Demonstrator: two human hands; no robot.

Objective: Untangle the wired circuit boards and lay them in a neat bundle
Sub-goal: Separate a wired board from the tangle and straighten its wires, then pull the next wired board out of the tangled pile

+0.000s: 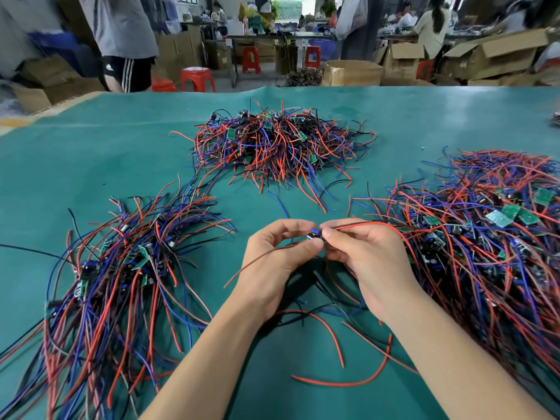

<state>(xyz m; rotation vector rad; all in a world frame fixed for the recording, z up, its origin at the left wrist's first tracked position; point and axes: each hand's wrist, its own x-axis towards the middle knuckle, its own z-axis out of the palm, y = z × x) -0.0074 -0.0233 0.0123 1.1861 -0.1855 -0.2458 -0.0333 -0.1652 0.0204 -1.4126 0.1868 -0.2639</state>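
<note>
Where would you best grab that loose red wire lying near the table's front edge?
Probably at the middle of the red wire, coming straight down from above. It lies flat on the mat in an open curve, apart from the piles, so a pinch there meets no tangle.

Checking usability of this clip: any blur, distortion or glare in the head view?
Head view: both hands and the wire piles on the green mat are sharp; the workshop background is motion-smeared; wide-angle bending curves the mat's far edge; soft sheen far right, mild shadows under the hands.
</note>
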